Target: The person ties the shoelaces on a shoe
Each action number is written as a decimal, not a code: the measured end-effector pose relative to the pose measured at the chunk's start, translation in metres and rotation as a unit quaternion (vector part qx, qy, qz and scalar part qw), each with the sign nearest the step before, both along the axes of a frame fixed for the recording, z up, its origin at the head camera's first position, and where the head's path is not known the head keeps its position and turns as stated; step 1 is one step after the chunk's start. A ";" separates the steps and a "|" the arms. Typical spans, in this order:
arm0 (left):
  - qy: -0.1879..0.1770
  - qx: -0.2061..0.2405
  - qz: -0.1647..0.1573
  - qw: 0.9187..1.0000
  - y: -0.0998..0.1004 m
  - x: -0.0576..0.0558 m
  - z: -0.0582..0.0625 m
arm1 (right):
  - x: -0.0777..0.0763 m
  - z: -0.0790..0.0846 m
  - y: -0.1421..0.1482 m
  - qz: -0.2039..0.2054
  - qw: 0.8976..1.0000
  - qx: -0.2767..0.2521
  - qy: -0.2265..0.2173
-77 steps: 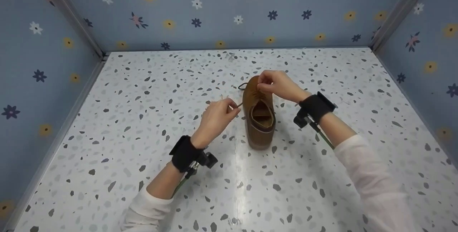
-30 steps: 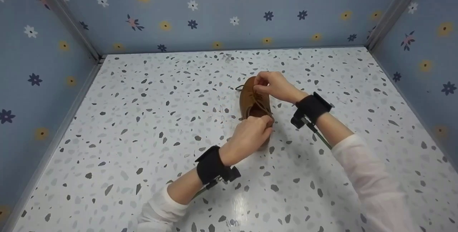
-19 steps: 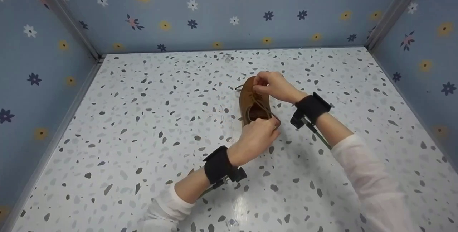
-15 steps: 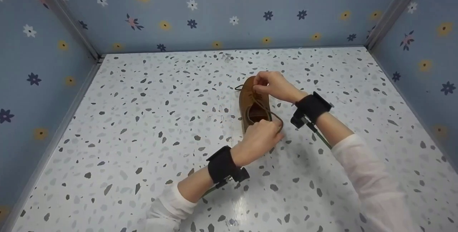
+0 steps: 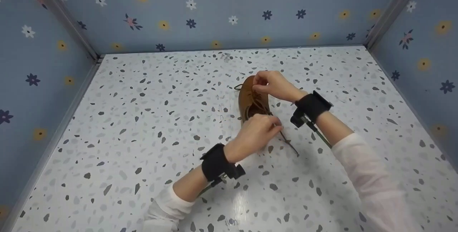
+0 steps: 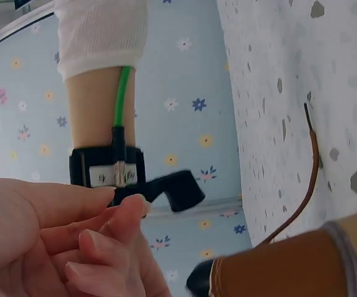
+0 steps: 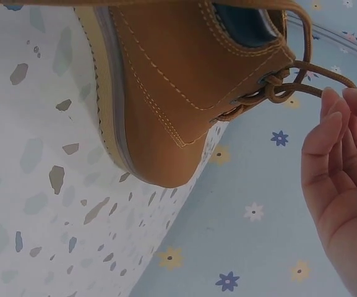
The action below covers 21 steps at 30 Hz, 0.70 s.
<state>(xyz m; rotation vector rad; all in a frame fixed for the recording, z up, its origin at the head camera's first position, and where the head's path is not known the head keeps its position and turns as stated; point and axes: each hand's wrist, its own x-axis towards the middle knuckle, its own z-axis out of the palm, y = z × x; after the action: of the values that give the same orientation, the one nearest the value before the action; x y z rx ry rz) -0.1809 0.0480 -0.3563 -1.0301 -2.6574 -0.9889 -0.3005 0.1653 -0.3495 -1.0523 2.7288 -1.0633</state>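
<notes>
A brown leather lace-up shoe [image 5: 245,99] stands on the speckled surface, toe pointing away from me. My right hand [image 5: 274,86] is over its toe end; in the right wrist view its thumb and index finger pinch a loop of the brown shoelace [image 7: 308,90] beyond a knot at the eyelets. Over the heel is my left hand [image 5: 256,133], hiding the back of the shoe. Its fingers [image 6: 98,247] are loosely bent, and no lace shows between them in the left wrist view. A loose lace end [image 5: 291,147] trails beside the heel to the right.
A small lace loop [image 5: 238,87] sticks out left of the toe. The white speckled surface [image 5: 161,117] is bounded by blue flowered panels [image 5: 214,10] at the back and both sides. Each wrist wears a black strap [image 5: 216,164] with a camera and cable.
My left hand moved from left of the shoe across to its heel, drawing the lace over, then let it go; the lace end dropped to the right. My right hand kept its pinch.
</notes>
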 end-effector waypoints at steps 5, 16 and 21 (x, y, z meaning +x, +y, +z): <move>-0.030 0.080 0.101 0.991 -0.028 -0.031 -0.004 | 0.001 0.002 0.001 -0.007 1.000 0.005 -0.015; -0.159 0.201 0.157 0.954 -0.040 -0.086 -0.041 | -0.001 -0.001 -0.001 -0.010 1.000 0.009 -0.015; -0.188 0.236 0.156 0.940 -0.036 -0.097 -0.050 | -0.001 0.001 -0.001 -0.015 1.000 0.009 -0.008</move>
<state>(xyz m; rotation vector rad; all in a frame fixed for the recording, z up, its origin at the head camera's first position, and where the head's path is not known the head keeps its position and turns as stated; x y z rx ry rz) -0.2778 0.0123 -0.4059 -0.3296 -2.5187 -1.7630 -0.3011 0.1644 -0.3489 -1.0001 2.7442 -1.0434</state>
